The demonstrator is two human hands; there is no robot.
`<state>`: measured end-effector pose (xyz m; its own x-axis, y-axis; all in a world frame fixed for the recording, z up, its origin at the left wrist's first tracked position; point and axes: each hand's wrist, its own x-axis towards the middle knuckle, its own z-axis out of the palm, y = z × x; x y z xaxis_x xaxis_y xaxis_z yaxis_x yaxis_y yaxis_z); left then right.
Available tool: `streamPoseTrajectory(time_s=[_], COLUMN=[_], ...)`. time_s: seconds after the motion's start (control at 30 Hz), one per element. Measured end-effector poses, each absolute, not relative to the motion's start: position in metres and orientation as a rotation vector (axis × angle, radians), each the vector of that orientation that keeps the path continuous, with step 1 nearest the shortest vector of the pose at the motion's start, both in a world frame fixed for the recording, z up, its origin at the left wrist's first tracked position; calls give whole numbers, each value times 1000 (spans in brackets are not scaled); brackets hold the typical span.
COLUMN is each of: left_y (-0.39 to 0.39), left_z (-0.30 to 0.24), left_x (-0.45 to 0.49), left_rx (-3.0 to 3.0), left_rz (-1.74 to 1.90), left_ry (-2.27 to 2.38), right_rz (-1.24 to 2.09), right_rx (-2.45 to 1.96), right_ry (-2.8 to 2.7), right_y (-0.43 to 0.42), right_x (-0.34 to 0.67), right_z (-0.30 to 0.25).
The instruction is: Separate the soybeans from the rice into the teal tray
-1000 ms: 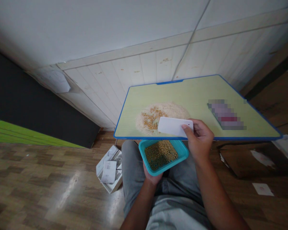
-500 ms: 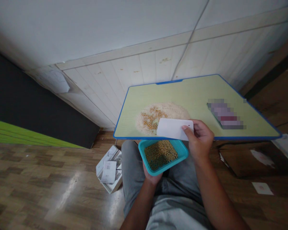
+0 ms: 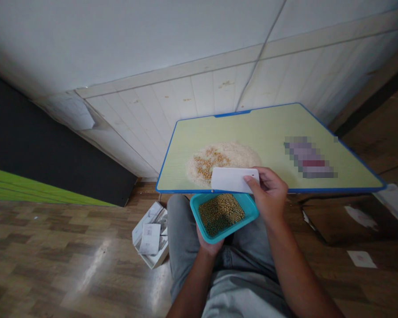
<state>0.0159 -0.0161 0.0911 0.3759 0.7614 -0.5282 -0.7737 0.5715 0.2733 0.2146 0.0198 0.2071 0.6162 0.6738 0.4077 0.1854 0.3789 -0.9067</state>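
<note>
My right hand (image 3: 268, 194) pinches a white flat scraper (image 3: 231, 179), held upright on the near edge of the green table (image 3: 272, 128). Just behind the scraper lies a pile of white rice (image 3: 235, 152) with tan beans (image 3: 207, 162) mixed into its left part. My left hand (image 3: 208, 243) grips a teal tray (image 3: 250, 210) from underneath, holding it just below the table's front edge. The tray holds many tan beans (image 3: 221, 213).
The table has a blue rim and stands close to a white panelled wall. A blurred-out flat object (image 3: 310, 157) lies on its right part. An open white box with papers (image 3: 151, 234) sits on the wooden floor by my left knee. Paper scraps lie at right.
The scraper has slid a little to the left along the table's front edge with my right hand. The teal tray stays under the edge.
</note>
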Motion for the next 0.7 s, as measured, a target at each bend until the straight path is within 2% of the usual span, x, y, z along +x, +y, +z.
streamPoseTrajectory(time_s=[0.4, 0.7], left_y=[-18, -21], left_z=[98, 84], left_x=[17, 12], left_rx=[-25, -28], left_rz=[989, 1000], left_ry=[627, 661], right_rz=[373, 139], right_rx=[-1235, -1320], right_ry=[-845, -686], right_y=[19, 22], right_x=[215, 232], right_z=[209, 208])
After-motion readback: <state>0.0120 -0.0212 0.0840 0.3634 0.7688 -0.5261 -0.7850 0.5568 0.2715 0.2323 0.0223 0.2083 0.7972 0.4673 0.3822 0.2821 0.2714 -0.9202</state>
